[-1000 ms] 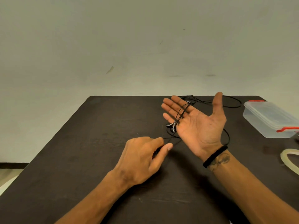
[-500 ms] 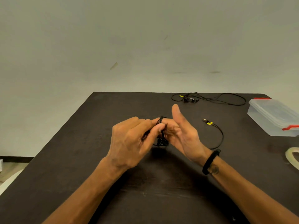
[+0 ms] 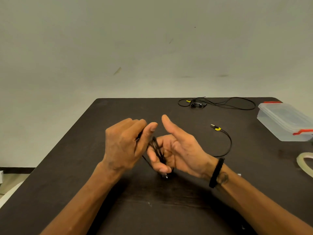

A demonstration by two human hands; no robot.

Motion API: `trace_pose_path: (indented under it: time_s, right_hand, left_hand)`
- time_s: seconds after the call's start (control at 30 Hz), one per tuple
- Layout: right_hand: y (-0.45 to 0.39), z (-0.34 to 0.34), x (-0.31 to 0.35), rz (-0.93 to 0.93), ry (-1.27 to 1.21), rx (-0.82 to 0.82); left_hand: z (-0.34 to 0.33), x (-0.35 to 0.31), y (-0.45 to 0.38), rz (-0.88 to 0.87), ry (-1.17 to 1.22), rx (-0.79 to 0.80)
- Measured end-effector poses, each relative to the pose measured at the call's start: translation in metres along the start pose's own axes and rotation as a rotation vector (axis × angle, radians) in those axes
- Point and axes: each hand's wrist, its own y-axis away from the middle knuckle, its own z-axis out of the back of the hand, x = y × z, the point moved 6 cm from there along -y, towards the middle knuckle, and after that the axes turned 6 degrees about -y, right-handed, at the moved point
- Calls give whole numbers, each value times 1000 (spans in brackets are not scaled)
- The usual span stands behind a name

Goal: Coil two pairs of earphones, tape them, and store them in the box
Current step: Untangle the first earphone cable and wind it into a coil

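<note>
A black earphone cable (image 3: 156, 148) is looped several times around the curled fingers of my right hand (image 3: 177, 150), thumb raised. My left hand (image 3: 125, 145) pinches a strand of the same cable just left of it. The cable's free tail curves right across the table to a gold plug with a yellow tag (image 3: 216, 128). The earbuds hang dark and blurred under my right fingers. A second pair of black earphones (image 3: 216, 104) lies uncoiled at the table's far edge. The clear plastic box (image 3: 284, 121) with red clips stands shut at the right.
A roll of clear tape (image 3: 304, 162) lies at the right edge, cut off by the frame. The dark table (image 3: 84, 167) ends at a pale wall behind. Pale floor shows at the lower left.
My right hand has gone from flat and open, with cable across the fingers, to curled around a thicker bundle. My left hand rose and has wound more cable on. The tail has shortened.
</note>
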Motion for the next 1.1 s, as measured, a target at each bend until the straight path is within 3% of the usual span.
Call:
trace_pose_path:
  time_s: [0.1,0.23,0.3,0.47,0.53,0.6,0.67,0.77,0.83,0.9,0.97,1.1]
  right_hand:
    - [6,14,23,167,41,-176]
    - [8,14,30,190,-60,-160]
    - [8,14,30,197,31,-216]
    - [31,23,53,549,971,-565]
    - [38,19,55,662,1317,-665]
    - [41,17,56,739,1507,-748]
    - [45,25,58,776,1422,-830]
    - [48,49,56,706,901,-959]
    - [44,66,49,586,505,-963]
    - [44,74,47,571,283,-955]
    - [47,78,50,594,287,-956]
    - [48,76,49,602,571,-916]
  left_hand:
    - [4,10,-4,-33,-67,36]
    - [-6,9,1,25,-95,83]
    - [-5,12,2,28,-142,63]
    - [-4,15,2,-73,-199,140]
    - [-12,8,5,-87,-109,229]
    - [-20,0,9,-55,60,316]
    - [-27,-10,14,-19,212,387]
    - [-37,-28,20,62,379,424]
    - [-40,-33,22,147,489,427]
    - [-41,-35,24,138,462,477]
    - [-37,-32,21,46,252,493]
    - [-24,-13,9,28,-94,357]
